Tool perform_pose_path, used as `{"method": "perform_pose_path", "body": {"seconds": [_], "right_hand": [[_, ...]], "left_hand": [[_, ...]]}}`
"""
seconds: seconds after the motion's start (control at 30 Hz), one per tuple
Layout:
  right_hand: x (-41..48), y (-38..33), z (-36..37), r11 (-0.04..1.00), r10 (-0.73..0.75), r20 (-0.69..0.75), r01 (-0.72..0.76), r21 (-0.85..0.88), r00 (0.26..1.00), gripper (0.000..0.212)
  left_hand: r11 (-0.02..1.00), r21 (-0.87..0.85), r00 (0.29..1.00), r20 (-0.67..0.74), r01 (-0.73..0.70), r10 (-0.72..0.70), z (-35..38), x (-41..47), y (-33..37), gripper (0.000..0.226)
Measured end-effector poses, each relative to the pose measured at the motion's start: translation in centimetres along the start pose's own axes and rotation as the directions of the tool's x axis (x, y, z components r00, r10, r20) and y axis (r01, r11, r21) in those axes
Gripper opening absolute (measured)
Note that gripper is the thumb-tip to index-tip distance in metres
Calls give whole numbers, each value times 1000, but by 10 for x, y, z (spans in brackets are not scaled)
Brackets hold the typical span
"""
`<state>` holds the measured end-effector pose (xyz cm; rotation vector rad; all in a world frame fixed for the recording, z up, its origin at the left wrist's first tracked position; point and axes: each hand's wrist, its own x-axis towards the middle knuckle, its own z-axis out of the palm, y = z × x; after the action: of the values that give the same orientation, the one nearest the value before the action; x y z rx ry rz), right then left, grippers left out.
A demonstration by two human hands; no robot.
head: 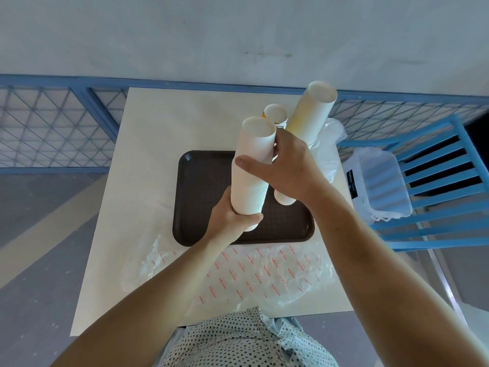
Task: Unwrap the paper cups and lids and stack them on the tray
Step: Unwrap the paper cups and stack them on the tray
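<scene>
The pale worktop point(148, 128) bears a dark brown tray point(201, 186). Over the tray, the left hand point(232, 218) wraps round the bottom of a tilted white cup stack point(251, 165). A shorter stack point(276, 113) shows behind. The right hand point(288, 168) grips the tilted stack higher up, thumb across its front. Just to the right leans a taller stack point(309, 115). Further right, a clear tub point(378, 181) sits on a blue chair point(436, 168).

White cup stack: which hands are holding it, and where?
Both. The left hand grips the white cup stack at its bottom; the right hand holds its middle, thumb across the front.
</scene>
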<state>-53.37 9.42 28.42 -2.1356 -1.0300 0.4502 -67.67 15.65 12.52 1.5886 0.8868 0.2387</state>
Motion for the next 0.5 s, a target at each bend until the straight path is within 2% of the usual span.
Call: {"method": "perform_pose_path", "body": {"seconds": [0.17,0.5], "right_hand": [[6,-17,-14,994,-14,-30,11,-105,999,56],[5,-32,-8,996,-59,-240,43,-72,969,53]], "left_hand": [[999,28,1000,2,-28,28,-10,-3,15,78],[997,54,997,-60,-48,51,-32,-3,22,79]]}}
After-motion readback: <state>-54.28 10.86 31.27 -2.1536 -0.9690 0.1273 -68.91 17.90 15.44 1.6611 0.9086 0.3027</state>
